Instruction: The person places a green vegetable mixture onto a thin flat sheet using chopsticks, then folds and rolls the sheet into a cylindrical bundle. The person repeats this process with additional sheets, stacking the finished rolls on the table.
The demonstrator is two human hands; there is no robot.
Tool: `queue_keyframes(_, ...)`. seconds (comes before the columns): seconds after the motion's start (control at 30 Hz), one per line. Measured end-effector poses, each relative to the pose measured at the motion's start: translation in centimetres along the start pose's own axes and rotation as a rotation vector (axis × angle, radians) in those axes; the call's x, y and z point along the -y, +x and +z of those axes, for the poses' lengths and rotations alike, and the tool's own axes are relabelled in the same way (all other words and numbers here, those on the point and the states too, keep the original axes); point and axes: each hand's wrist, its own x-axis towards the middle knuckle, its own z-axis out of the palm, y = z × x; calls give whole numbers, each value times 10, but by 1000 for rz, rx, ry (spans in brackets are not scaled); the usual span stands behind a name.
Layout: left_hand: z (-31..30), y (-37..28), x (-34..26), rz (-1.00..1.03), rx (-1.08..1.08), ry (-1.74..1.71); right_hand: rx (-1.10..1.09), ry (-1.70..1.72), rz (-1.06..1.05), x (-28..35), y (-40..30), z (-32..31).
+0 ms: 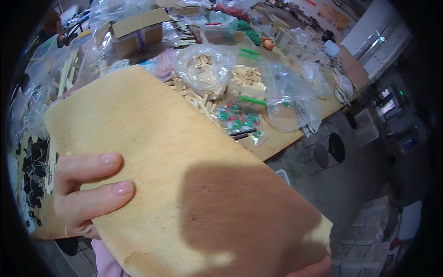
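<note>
A broad pale wooden board [148,138] fills the middle of the view, tilted and raised in front of the work table. My left hand [69,204] grips its left edge; two fingers lie on the upper face, and the rest of the hand is mostly behind the board. At the lower right corner my right hand [313,268] holds the board's edge, largely hidden by it and cut off by the picture's rim. A dark shadow covers the board's lower right part. A brownish worn patch shows near its bottom edge.
Beyond the board, the table [287,145] bears a clear tub [271,78] of small wood blocks, a plastic bag [183,65] of wood pieces and a bag [238,116] of green and red parts. A cardboard box [138,38] stands behind. Stools [335,148] stand on the floor.
</note>
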Motion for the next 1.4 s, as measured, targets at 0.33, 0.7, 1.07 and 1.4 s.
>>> queue_keyframes(0.33,10,3,56,-1,-75,38,71,68,540,-6,-26,24)
queue_keyframes(0.7,42,-12,125,-191,-115,-169,445,19,730,-28,-31,25)
queue_keyframes(1.07,58,-21,148,-213,33,-437,272,998,2125,-129,-64,70)
queue_keyframes(1.4,69,-18,132,-359,-40,-756,-5,1372,2404,-118,-94,96)
